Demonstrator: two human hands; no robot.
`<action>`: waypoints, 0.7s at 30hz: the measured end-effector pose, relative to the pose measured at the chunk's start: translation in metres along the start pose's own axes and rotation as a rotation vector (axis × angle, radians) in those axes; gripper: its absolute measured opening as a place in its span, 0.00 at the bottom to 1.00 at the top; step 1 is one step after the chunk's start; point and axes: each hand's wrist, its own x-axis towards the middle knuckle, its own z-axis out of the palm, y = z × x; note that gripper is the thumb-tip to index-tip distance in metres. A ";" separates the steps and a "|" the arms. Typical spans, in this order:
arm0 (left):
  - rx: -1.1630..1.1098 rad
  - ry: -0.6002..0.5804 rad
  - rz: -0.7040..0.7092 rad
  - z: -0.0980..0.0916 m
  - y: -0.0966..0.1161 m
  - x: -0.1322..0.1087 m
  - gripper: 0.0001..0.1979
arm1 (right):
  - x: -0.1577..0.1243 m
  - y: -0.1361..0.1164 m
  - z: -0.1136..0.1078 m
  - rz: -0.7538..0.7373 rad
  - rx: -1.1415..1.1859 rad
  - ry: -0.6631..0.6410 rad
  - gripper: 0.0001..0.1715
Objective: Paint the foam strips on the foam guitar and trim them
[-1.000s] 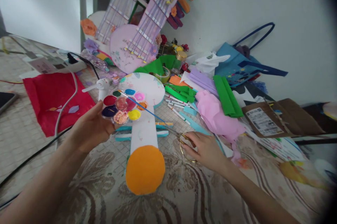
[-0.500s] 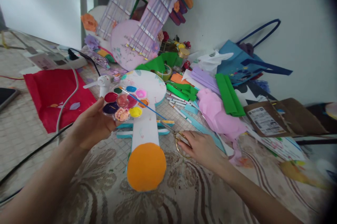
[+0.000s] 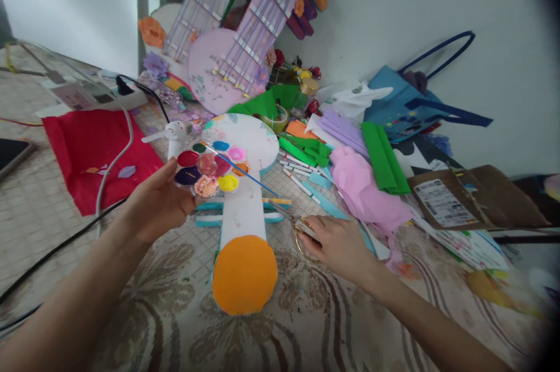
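Note:
My left hand [image 3: 160,200] holds up a paint palette [image 3: 207,165] by its near-left edge, its round wells filled with several colours. A thin blue paintbrush [image 3: 249,174] lies across the palette, its handle sticking out to the right. Beneath the palette is a white guitar-shaped cutout [image 3: 242,211] with blue edges and an orange disc [image 3: 245,274] at its near end. To the right of the cutout, my right hand [image 3: 343,246] has its fingers closed over the gold handles of a pair of scissors [image 3: 301,244]; the blades point toward the cutout. Its fingertips are partly hidden.
Red paper [image 3: 98,176] and a white power strip [image 3: 131,101] with cables lie left. Decorated guitar shapes [image 3: 214,69] stand behind. On the right are pink crepe paper [image 3: 356,185], green paper [image 3: 385,156], marker pens [image 3: 301,185], a blue bag [image 3: 389,101] and brown packaging [image 3: 476,194].
The view has shifted slightly, so most things appear a little further right. My right fingers have shifted slightly on the scissors' handles. The palette and brush stay in much the same place.

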 end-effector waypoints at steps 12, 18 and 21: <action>-0.005 0.017 0.020 0.001 0.000 0.000 0.18 | 0.000 -0.003 0.005 0.000 -0.040 0.018 0.11; -0.027 0.030 0.020 0.002 -0.001 0.000 0.18 | -0.002 -0.002 0.008 0.000 -0.059 0.037 0.12; -0.021 0.034 0.018 0.003 -0.001 -0.001 0.19 | -0.004 -0.001 0.012 0.001 -0.031 0.041 0.13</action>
